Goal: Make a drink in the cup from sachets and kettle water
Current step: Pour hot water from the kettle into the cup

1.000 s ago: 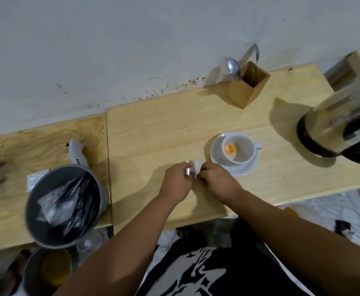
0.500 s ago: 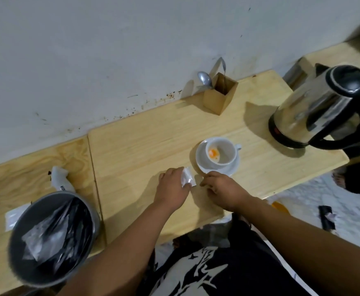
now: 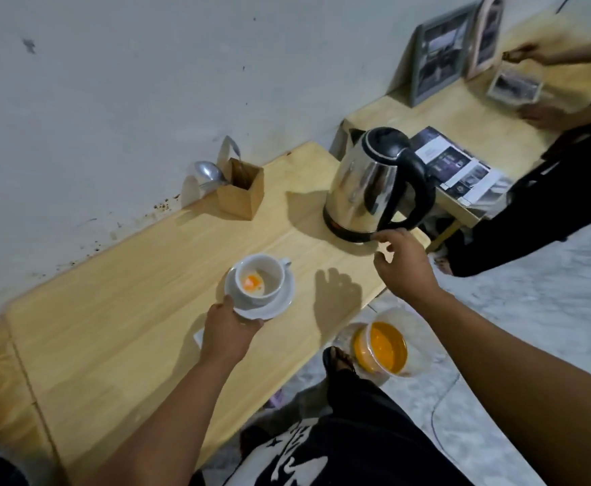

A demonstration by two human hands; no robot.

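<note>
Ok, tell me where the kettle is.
Head view, right end of the wooden counter: the kettle stands right of the spoon holder, beyond the cup.

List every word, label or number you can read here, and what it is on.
None can be read.
Booklet beside the kettle: print too small and blurred.
Shirt: white graphic, no legible letters.
Framed pictures: no text made out.
Kettle, cup, wooden box: no labels visible.
</note>
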